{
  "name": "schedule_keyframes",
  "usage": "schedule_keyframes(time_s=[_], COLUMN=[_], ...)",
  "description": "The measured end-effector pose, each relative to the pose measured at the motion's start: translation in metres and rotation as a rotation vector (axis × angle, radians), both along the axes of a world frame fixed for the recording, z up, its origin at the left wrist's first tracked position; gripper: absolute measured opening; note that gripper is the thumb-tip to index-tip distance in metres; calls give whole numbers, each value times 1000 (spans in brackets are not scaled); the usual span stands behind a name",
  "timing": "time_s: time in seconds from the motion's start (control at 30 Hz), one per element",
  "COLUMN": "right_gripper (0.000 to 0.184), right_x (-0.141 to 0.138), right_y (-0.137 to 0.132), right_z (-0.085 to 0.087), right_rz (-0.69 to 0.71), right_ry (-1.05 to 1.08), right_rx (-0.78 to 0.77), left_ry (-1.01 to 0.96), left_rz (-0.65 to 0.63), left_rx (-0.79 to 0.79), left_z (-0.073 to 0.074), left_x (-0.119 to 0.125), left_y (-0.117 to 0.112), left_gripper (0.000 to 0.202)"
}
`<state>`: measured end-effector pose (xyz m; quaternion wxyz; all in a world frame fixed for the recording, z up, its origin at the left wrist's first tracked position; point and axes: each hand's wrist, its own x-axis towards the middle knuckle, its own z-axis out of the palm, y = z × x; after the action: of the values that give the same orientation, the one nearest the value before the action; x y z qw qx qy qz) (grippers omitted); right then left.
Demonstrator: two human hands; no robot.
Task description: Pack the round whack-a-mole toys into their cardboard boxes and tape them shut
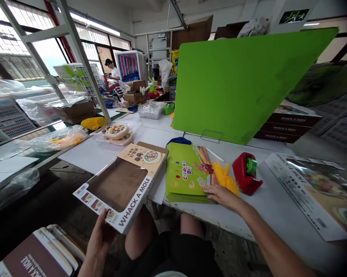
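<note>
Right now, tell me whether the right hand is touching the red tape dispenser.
No, the right hand rests on the green Children's Day stack.

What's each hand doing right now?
Left hand: closed, holding the WHACK A MOLE box by its near corner.
Right hand: laid on the green Children's Day stack; whether it grips the edge can't be told.

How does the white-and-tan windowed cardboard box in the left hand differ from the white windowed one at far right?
The held box shows plain brown cardboard through its window; the far-right box shows colourful contents. The left hand grips the held box, while the far-right box lies on the white table, untouched. Both bear WHACK A MOLE lettering.
</note>
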<state>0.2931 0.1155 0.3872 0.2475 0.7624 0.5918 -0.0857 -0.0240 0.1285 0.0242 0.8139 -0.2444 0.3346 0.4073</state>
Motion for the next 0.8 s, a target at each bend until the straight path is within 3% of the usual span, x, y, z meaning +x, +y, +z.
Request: schedule_keyframes(time_s=[0.13, 0.23, 0.3, 0.37, 0.47, 0.53, 0.6, 0.7, 0.77, 0.8], right_gripper=[33, 40, 42, 42, 43, 47, 52, 59, 60, 61], right_x=[3, -1, -20, -59, -142, -193, -224, -211, -168, -141], right_y=[3, 13, 22, 31, 42, 47, 53, 66, 73, 75], right_z=[8, 27, 43, 56, 60, 50, 34, 6, -8, -12], right_rz=[-64, -105, -97, -50, 55, 69, 134, 235, 171, 70], right_ry=[-112, -211, -219, -162, 98, 346, 543, 525, 317, 178], right_rx=[239, 499, 614, 662, 571, 379, 171, 82, 191, 244], left_ry=[81, 121, 139, 141, 67, -14, -110, -249, -302, -315], left_rz=[39, 32, 2, -35, -108, -177, -258, -340, -349, -352], left_rx=[-61, -80, -73, -59, -22, -18, -14, 3, -1, -7], left_z=[-10, -16, -16, -13, -5, -1, 1, -3, -9, -12], left_x=[-30, -53, -63, -66, -61, -54, -48, -42, -41, -42], left_y=[-6, -13, -17, -19, -21, -23, -28, -37, -44, -47], left_gripper=[10, 8, 13, 18, 21, 23, 25, 37, 50, 57])
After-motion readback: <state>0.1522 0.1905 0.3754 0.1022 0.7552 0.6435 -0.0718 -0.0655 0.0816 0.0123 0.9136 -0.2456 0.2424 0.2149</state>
